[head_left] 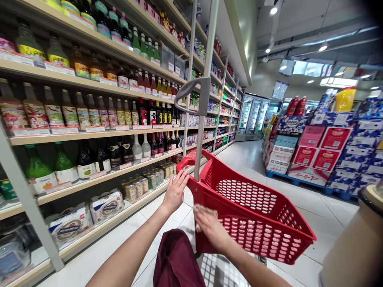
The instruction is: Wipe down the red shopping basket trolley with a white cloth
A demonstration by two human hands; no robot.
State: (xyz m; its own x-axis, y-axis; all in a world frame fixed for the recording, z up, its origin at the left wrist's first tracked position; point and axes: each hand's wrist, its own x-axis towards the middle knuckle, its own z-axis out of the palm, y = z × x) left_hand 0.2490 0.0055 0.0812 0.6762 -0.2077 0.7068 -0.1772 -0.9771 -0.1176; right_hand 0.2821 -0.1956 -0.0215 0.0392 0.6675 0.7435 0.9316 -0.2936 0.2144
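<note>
A red plastic shopping cart basket [251, 187] with perforated sides stands in front of me, tilted in view. My left hand [176, 192] rests on its near left corner, fingers stretched out and touching the red rim. Against the basket's near side, my right hand [209, 225] presses a crumpled light-brown cloth [206, 210], which shows above and around the fingers. A metal pole [206, 52] with a grey handle loop [194, 95] rises from the cart's corner. The palm sides of both hands are hidden.
Shelves [98, 137] of bottles and cans run along the left. Stacked drink cartons [323, 155] stand on a blue pallet [278, 176] to the right. Glass-door fridges [253, 113] are at the back. Dark red fabric [176, 259] lies below my arms, over the tiled floor [317, 211].
</note>
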